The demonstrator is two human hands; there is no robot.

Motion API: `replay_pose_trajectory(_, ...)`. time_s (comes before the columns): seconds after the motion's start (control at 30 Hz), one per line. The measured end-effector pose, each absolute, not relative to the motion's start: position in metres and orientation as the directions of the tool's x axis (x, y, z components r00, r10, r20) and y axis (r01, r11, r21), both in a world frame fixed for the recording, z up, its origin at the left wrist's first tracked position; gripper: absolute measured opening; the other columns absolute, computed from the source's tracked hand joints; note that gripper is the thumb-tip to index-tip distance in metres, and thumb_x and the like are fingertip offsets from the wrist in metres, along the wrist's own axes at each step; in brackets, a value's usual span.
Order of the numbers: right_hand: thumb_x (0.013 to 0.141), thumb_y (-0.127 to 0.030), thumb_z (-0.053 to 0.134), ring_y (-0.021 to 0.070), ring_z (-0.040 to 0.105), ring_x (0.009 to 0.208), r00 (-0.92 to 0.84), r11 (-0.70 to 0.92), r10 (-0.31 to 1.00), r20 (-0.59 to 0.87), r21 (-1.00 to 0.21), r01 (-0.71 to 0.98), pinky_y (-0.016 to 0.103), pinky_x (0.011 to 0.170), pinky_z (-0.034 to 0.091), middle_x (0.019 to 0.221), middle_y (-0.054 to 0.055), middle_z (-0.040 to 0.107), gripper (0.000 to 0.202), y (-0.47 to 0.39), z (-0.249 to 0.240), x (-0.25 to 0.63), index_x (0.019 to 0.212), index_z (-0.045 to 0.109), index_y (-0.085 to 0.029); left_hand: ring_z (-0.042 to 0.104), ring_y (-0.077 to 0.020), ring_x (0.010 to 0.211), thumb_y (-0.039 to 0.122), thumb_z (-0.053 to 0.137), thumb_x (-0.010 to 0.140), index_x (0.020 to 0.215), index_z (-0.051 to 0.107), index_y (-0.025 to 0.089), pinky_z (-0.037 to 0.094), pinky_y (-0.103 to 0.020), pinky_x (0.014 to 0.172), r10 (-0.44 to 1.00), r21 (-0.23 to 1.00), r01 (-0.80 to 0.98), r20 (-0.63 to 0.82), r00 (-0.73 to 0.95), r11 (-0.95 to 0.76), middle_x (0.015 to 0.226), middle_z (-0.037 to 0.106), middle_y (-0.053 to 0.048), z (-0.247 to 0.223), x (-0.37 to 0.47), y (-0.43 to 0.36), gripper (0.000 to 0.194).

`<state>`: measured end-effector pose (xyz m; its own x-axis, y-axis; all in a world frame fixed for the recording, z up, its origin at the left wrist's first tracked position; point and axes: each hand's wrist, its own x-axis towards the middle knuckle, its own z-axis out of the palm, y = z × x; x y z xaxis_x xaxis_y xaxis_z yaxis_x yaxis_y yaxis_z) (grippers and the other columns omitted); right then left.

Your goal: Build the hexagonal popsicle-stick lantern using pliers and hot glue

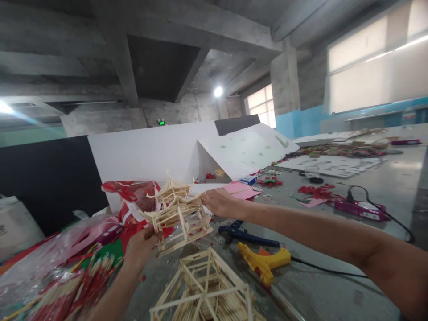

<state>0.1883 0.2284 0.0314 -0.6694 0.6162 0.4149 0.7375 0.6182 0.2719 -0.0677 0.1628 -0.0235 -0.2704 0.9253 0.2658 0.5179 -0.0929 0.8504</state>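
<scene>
A small pagoda-like model made of thin wooden sticks (180,218) is held up a little above the table, between my two hands. My left hand (145,243) grips its lower left side, fingers closed round the sticks. On the upper right, my right hand (217,203) pinches the edge of its roof. Below and nearer to me stands a second, wider stick frame (207,290) with crossed sticks on top; the frame's bottom edge runs out of view. To its right lie a yellow glue gun (264,263) with a black cord and a dark blue hand cutter (247,234).
Bundled red-tipped sticks (76,285) and plastic bags (40,272) lie at the left. A red bag (133,200) is behind the model. White boards (150,151) stand at the back. A purple power strip (361,209) and red scraps (317,191) are on the right.
</scene>
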Motion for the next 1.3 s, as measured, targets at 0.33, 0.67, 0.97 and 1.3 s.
replay_pose_trajectory(0.33, 0.087, -0.020, 0.034, 0.0207, 0.060, 0.073, -0.654, 0.610, 0.652, 0.384, 0.247, 0.753, 0.027, 0.057, 0.035, 0.086, 0.014, 0.065, 0.029, 0.215, 0.040, 0.181, 0.094, 0.061, -0.010, 0.062, -0.0235, 0.077, 0.040, 0.065, 0.052, 0.092, 0.067, 0.010, 0.046, -0.030, 0.069, 0.935, 0.938, 0.329, 0.208, -0.289, -0.107, 0.076, 0.070, -0.007, -0.033, -0.079, 0.174, 0.051)
replay_pose_trajectory(0.67, 0.084, -0.020, 0.038, 0.0238, 0.062, 0.076, -0.609, 0.544, 0.699, 0.374, 0.273, 0.793, 0.029, 0.059, 0.043, 0.084, 0.014, 0.065, 0.027, 0.217, 0.041, 0.169, 0.091, 0.063, -0.011, 0.062, -0.0223, 0.072, 0.042, 0.060, 0.053, 0.084, 0.067, 0.011, 0.046, -0.028, 0.066, 0.927, 0.901, 0.412, 0.260, -0.270, -0.132, 0.069, 0.069, -0.005, -0.031, -0.077, 0.170, 0.044)
replay_pose_trajectory(0.97, 0.085, -0.021, 0.037, 0.0249, 0.062, 0.078, -0.612, 0.545, 0.683, 0.398, 0.280, 0.790, 0.033, 0.061, 0.045, 0.088, 0.015, 0.065, 0.029, 0.220, 0.037, 0.167, 0.093, 0.063, -0.012, 0.062, -0.0225, 0.071, 0.043, 0.058, 0.055, 0.078, 0.066, 0.012, 0.047, -0.030, 0.066, 0.926, 0.884, 0.440, 0.287, -0.244, -0.158, 0.070, 0.069, -0.006, -0.034, -0.081, 0.171, 0.039)
replay_pose_trajectory(1.3, 0.082, -0.020, 0.039, 0.0244, 0.062, 0.071, -0.635, 0.547, 0.642, 0.429, 0.325, 0.772, 0.032, 0.056, 0.043, 0.082, 0.013, 0.065, 0.026, 0.227, 0.032, 0.167, 0.090, 0.062, -0.011, 0.063, -0.0235, 0.072, 0.044, 0.059, 0.053, 0.077, 0.066, 0.014, 0.048, -0.031, 0.067, 0.915, 0.901, 0.400, 0.293, -0.276, -0.168, 0.070, 0.068, -0.006, -0.044, -0.087, 0.178, 0.039)
